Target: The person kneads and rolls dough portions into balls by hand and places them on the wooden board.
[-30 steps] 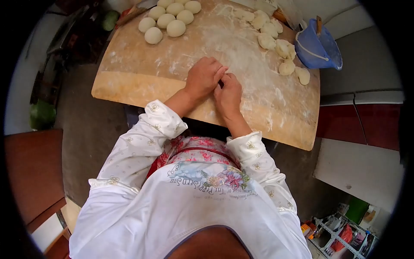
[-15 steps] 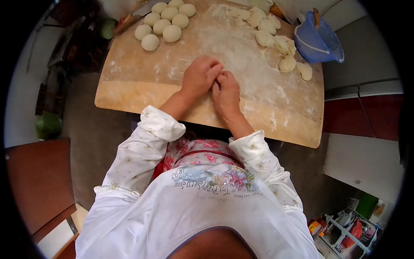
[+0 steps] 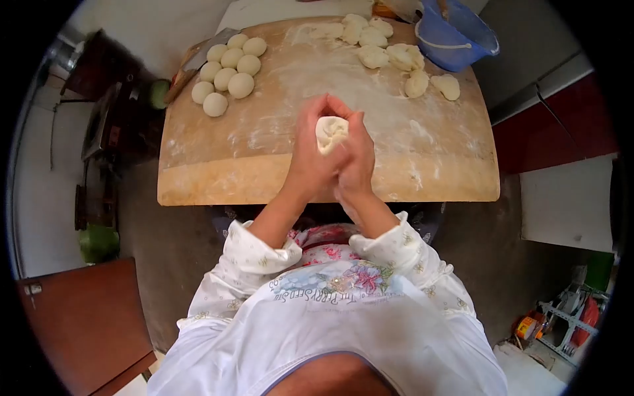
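Observation:
A pale piece of dough [image 3: 331,134] with a creased, gathered top is cupped between my two hands, above the front part of the floured wooden board [image 3: 277,173]. My left hand [image 3: 309,148] wraps its left side and my right hand [image 3: 357,152] closes round its right side, with fingertips meeting at the far side. Several smooth round dough balls [image 3: 231,58] sit together at the board's back left. Several rough, irregular dough pieces [image 3: 405,57] lie at the back right.
A blue bucket [image 3: 456,39] with a white handle and something wooden in it stands at the right back edge. A broad blade [image 3: 210,51] lies behind the dough balls at the left. A metal rack [image 3: 569,323] is low at the right.
Both hands have come up and opened into a cup, so the dough between them now shows. The view has shifted, and the board sits squarer in it.

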The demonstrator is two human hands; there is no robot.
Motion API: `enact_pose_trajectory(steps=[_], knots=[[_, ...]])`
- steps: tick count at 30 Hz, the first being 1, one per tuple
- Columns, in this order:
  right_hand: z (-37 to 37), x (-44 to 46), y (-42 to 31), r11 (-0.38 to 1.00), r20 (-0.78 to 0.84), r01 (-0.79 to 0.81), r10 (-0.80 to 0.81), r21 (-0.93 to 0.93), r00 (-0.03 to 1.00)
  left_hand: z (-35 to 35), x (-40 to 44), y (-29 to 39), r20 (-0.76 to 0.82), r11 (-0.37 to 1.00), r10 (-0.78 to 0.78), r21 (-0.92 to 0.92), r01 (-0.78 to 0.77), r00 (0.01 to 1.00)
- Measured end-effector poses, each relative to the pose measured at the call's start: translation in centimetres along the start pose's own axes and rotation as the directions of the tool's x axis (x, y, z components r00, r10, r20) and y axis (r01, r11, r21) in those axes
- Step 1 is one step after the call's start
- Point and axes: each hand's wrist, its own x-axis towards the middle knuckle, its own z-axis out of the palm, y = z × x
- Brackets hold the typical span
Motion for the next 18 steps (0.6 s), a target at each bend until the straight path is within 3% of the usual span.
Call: enact_pose_trajectory(steps=[1, 4, 7, 10, 11, 18], knots=[[0.1, -0.7, -1.3, 0.993, 0.087, -0.084, 0.077, 0.081, 0.993, -0.2, -0.3, 1.4, -0.011, 0.96, 0.138, 0.248, -0.131, 0.99], [0.1, -2.6, -3.0, 0.985, 0.144, -0.125, 0.108, 0.118, 0.984, -0.9, 0.1, 3.1, 0.041, 0.779, 0.384, 0.522, -0.347, 0.923], [0.1, -3.7, -3.7, 0.973, 0.169, -0.131, 0.099, 0.191, 0.981, -1.5, 0.0, 4.1, 0.067, 0.666, 0.526, 0.587, -0.46, 0.848], [1.1, -5.1, -5.4, 0.961, 0.091, -0.079, 0.056, 0.265, 0.994, -1.3, -0.9, 4.5, 0.093, 0.734, 0.484, 0.499, -0.461, 0.87], [0.0, -5.0, -5.3, 0.905, 0.198, -0.185, 0.115, 0.383, 0.973, -1.2, -1.2, 4.5, 0.115, 0.757, 0.469, 0.458, -0.466, 0.876], [-0.8, -7.2, -6.9, 0.949, 0.292, -0.217, 0.145, 0.23, 0.945, -1.6, -2.2, 7.6, 0.459, 0.872, 0.32, 0.198, -0.447, 0.829]])
